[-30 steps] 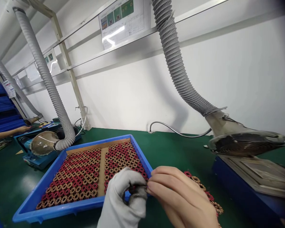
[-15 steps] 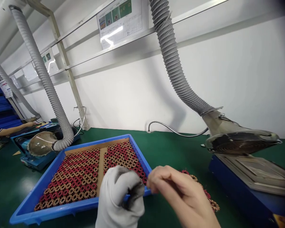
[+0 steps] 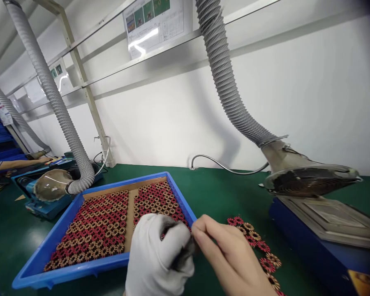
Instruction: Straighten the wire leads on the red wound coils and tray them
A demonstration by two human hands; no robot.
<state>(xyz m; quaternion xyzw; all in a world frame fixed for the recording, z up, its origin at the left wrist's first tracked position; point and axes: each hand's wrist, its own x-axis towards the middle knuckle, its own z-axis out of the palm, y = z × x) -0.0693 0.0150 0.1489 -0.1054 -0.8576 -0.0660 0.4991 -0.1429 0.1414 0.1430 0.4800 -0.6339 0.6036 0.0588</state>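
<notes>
The left hand is curled and the right hand pinched beside it, any contents hidden, so a small part could be dropped through gloved clumsiness, while rings are seen in the tray.

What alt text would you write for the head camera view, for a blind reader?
A gloved left hand and bare right hand close together by a blue tray of red and tan flower-shaped parts; more parts lie on the green table to the right.

2 hands meet beside a blue tray of red and tan rings.
</notes>
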